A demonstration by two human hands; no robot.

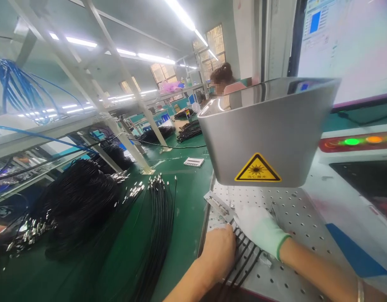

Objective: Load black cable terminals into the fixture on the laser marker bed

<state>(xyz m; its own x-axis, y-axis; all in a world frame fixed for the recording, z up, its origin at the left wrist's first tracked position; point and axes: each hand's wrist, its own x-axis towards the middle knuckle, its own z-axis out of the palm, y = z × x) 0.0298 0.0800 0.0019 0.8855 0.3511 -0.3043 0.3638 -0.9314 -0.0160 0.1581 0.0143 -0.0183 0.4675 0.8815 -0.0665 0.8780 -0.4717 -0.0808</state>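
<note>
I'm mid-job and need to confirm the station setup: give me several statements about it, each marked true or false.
1. The right hand wears a white glove with a green cuff. True.
2. The left hand is gloved too. False: the left hand is bare.
3. Black cables run across the perforated metal plate. True.
4. The yellow laser warning sticker is on the monitor. False: it is on the gray housing.
5. The monitor's screen is dark. False: the monitor is lit.
</note>
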